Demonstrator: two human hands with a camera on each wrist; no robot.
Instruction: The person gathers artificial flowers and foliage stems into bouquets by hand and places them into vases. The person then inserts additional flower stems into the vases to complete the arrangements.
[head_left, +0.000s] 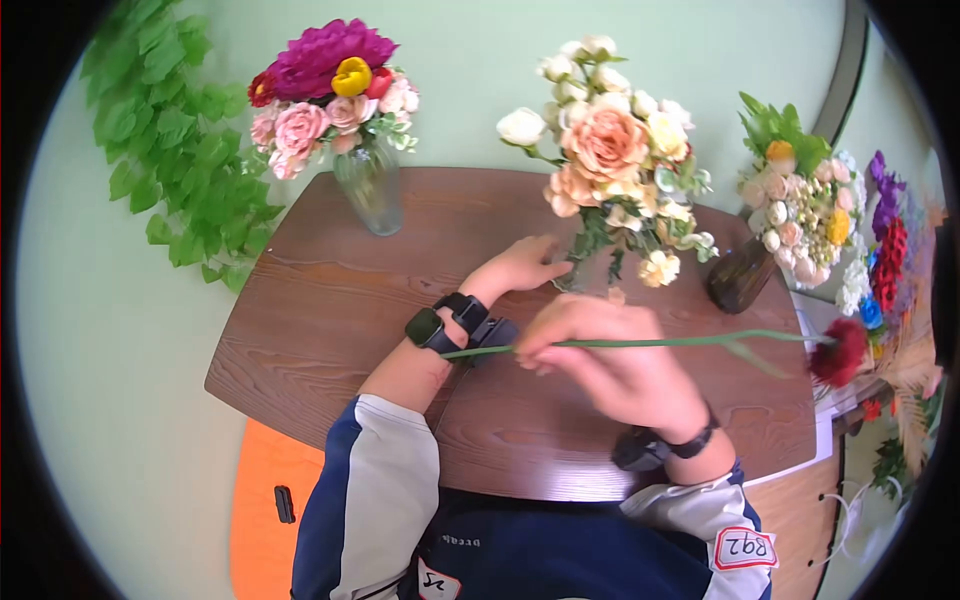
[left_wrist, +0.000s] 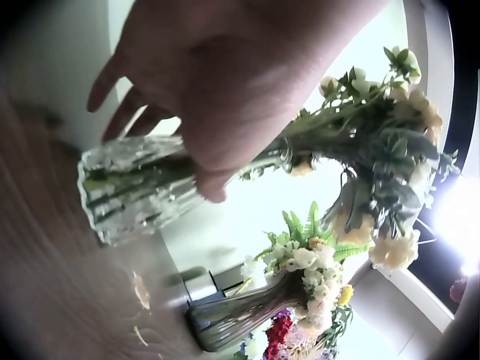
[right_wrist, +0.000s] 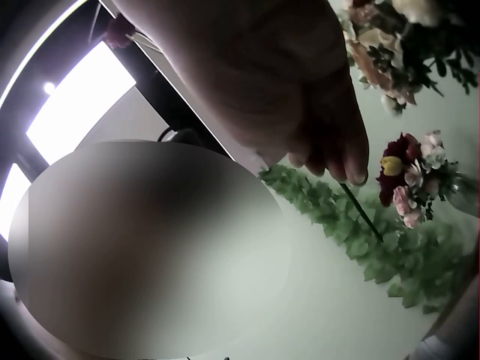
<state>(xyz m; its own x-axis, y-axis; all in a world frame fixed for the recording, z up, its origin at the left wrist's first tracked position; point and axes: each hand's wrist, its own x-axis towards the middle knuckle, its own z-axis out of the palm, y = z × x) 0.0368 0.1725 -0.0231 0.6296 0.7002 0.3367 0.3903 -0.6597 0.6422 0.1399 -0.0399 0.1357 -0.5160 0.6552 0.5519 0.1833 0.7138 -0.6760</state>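
My left hand [head_left: 515,268] is at the clear glass vase [left_wrist: 135,199] in the middle of the table, thumb on the near side and fingers round the far side. Peach and cream flowers [head_left: 605,145] stand in that vase. Nearer my body, the right hand [head_left: 620,360] pinches a long green stem [head_left: 700,342] between thumb and fingertips. The stem lies nearly level, its dark red flower [head_left: 838,352] out to the right and its bare end over the left wrist. In the right wrist view the stem's end [right_wrist: 364,214] sticks out below the fingertips.
A glass vase [head_left: 370,190] with pink, magenta and yellow flowers stands at the table's back left. A dark vase [head_left: 740,275] with small pale blooms is at the right. Green leaves [head_left: 165,130] hang on the left wall; more flowers [head_left: 888,255] lie beyond the right edge.
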